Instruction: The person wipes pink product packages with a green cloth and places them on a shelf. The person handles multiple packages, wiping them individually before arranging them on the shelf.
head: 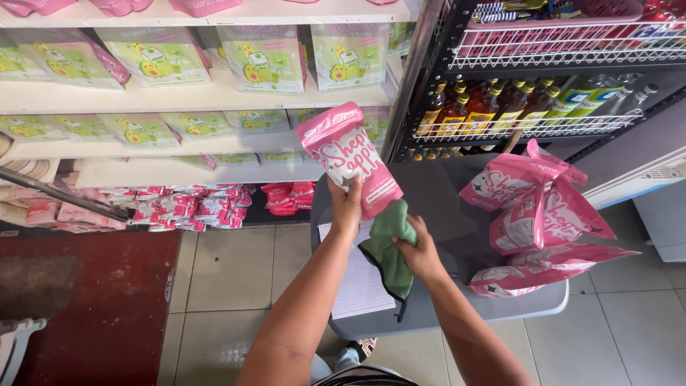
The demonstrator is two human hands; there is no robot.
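Observation:
My left hand (346, 204) grips a pink pouch (348, 154) by its lower edge and holds it upright above a grey stool (443, 193). Just beside it, my right hand (418, 250) clutches a green cloth (389, 246), which touches the pouch's lower right corner and hangs down over the stool. A lined white notepad (361, 286) lies on the stool under my arms. Several more pink pouches (539, 221) are piled on the right side of the stool.
White shelves (214, 96) on the left carry green pouches (264, 57), with pink packets (179, 207) on the lowest level. A black wire rack (529, 129) of brown bottles (482, 107) stands at right. A red mat (93, 300) covers the tiled floor at left.

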